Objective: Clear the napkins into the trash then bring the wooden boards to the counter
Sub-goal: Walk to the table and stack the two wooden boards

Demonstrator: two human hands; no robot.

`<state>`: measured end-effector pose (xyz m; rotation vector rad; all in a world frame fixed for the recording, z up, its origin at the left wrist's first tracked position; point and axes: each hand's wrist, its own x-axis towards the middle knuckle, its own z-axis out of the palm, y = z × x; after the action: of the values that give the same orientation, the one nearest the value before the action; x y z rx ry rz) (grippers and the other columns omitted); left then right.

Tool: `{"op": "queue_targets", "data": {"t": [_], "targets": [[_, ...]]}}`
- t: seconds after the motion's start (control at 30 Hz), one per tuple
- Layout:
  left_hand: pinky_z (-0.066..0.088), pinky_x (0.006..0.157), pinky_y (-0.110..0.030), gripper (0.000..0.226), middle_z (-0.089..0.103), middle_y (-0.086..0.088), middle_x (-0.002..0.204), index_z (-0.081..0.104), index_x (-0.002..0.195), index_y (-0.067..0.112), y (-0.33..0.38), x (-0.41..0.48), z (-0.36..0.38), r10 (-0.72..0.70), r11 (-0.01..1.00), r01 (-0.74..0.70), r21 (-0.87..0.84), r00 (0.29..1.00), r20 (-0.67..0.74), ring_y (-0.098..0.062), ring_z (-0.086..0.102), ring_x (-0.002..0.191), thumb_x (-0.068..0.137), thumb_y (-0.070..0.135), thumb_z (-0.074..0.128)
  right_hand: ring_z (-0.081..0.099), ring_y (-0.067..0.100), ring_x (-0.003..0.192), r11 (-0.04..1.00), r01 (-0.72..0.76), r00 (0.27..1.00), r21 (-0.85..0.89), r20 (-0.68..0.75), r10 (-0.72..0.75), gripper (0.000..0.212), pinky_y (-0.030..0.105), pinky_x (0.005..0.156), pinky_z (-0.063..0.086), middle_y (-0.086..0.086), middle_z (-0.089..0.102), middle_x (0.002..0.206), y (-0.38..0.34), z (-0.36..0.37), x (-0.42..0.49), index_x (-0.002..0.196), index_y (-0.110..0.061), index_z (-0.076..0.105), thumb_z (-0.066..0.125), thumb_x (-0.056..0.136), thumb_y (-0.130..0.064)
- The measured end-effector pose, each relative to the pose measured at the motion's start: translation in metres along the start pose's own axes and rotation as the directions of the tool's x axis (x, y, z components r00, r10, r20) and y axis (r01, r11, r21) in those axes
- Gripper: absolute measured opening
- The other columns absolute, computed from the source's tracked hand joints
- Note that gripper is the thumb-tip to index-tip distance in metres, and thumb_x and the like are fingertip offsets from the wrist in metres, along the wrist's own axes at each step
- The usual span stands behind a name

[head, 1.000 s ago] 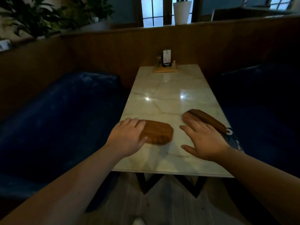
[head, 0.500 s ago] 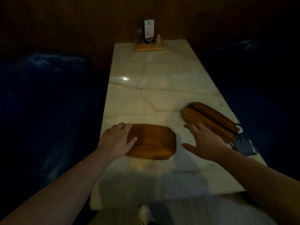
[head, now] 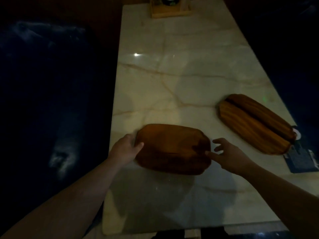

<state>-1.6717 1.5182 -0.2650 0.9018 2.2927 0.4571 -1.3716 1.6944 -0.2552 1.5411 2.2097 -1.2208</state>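
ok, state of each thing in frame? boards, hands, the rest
near wooden board: flat on the marble table, gripped at both ends
left hand: clasping its left edge
right hand: fingers spread, touching its right edge
far wooden boards: stacked, untouched
dark card: flat at table's right edge
condiment holder: upright, far end

I've got one view only: head cam, wide-angle, looking forward and steeply down the length of the marble table [head: 172,80]. Close in; both forearms enter from the bottom edge, far end of the table cut off at the top. Very dim, edges distorted.
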Motion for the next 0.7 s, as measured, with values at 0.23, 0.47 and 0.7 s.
{"op": "queue_targets", "data": {"t": [0.23, 0.47, 0.7], "targets": [[0.048, 0.069, -0.031, 0.035, 0.068, -0.005, 0.1, 0.066, 0.105, 0.015, -0.007, 0.014, 0.021, -0.164, 0.964, 0.168, -0.206, 0.986, 0.032, -0.02, 0.063, 0.086, 0.085, 0.042, 0.058, 0.063, 0.018, 0.079, 0.978, -0.109, 0.989, 0.176, 0.119, 0.088, 0.07, 0.04, 0.07, 0.059, 0.012, 0.058, 0.122, -0.001, 0.01, 0.034, 0.14, -0.014, 0.032, 0.068, 0.084, -0.037], [0.047, 0.074, -0.035, 0.04, 0.054, -0.004, 0.105, 0.049, 0.118, 0.016, 0.028, 0.019, 0.04, -0.339, 0.86, 0.243, -0.448, 0.929, -0.146, -0.024, 0.054, 0.089, 0.084, 0.032, 0.065, 0.068, 0.024, 0.078, 0.934, -0.146, 0.979, 0.327, 0.186, 0.088, 0.056, 0.033, 0.057, 0.058, 0.012, 0.058, 0.11, 0.021, -0.007, 0.05, 0.129, -0.013, 0.039, 0.07, 0.084, -0.026], [0.052, 0.077, -0.038, 0.03, 0.059, -0.008, 0.109, 0.052, 0.109, 0.022, 0.107, 0.023, 0.057, -0.234, 0.851, 0.092, -0.518, 0.948, -0.215, -0.025, 0.06, 0.092, 0.084, 0.027, 0.066, 0.066, 0.03, 0.087, 0.865, -0.115, 0.99, 0.489, 0.133, 0.057, 0.06, 0.045, 0.067, 0.058, 0.016, 0.057, 0.12, 0.074, -0.058, 0.043, 0.13, -0.013, 0.041, 0.074, 0.081, -0.019]]}}
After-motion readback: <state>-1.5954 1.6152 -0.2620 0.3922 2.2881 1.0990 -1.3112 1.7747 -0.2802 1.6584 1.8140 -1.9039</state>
